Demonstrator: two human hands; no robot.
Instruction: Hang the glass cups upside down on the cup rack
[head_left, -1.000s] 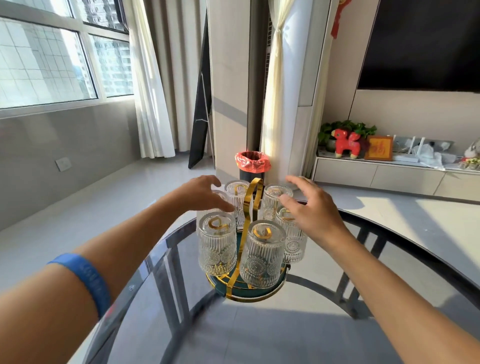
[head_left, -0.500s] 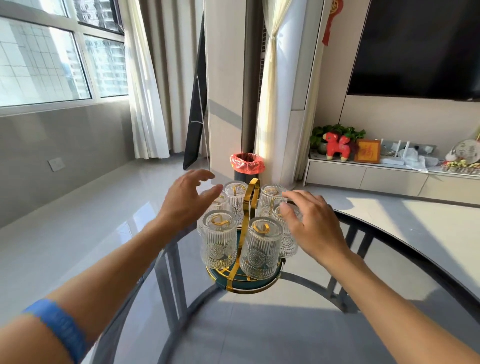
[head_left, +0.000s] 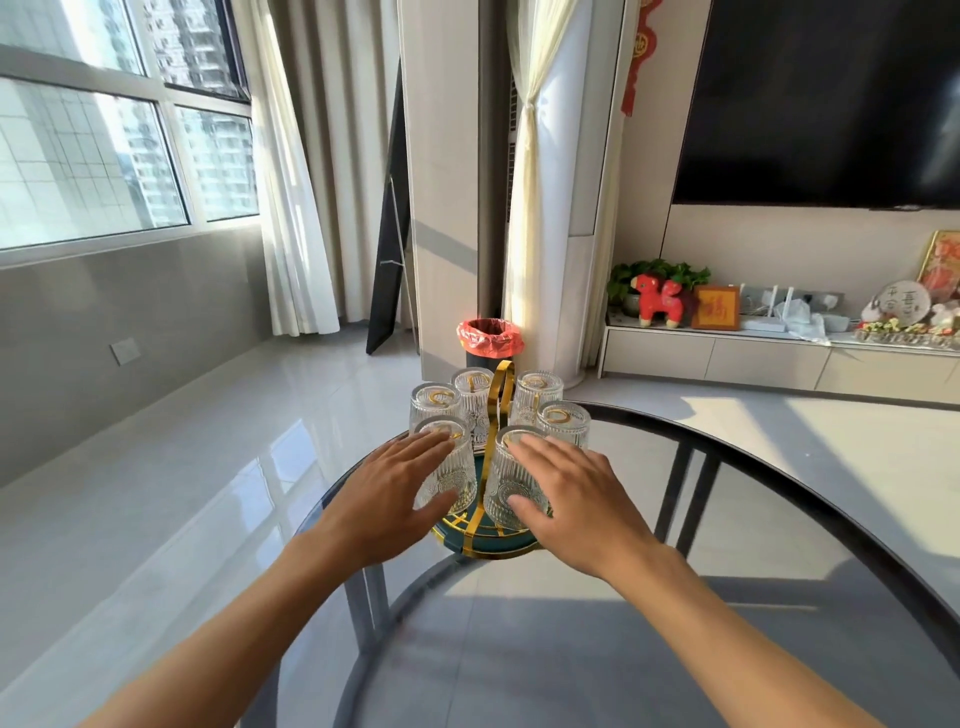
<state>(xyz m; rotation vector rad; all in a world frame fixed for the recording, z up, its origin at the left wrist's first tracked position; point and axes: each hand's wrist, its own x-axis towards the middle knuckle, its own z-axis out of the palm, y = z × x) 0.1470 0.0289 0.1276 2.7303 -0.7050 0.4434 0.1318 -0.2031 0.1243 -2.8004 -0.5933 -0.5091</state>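
A cup rack (head_left: 498, 395) with a gold handle and a dark green round base stands on the glass table (head_left: 779, 519). Several ribbed glass cups hang upside down on it. My left hand (head_left: 387, 499) lies with spread fingers against the front left cup (head_left: 452, 473). My right hand (head_left: 576, 493) lies the same way against the front right cup (head_left: 511, 493). Neither hand has its fingers closed around a cup. Behind them stand the back cups, among them one at the left (head_left: 435, 402) and one at the right (head_left: 563, 423).
The table's dark curved edge (head_left: 831, 470) runs around the rack, which stands near the far rim. Beyond it on the floor is a black bin with a red bag (head_left: 489, 340). A low white cabinet (head_left: 779, 358) with ornaments lines the right wall.
Both hands have come down from above the back cups toward me, onto the two front cups. The camera view has tilted up a little.
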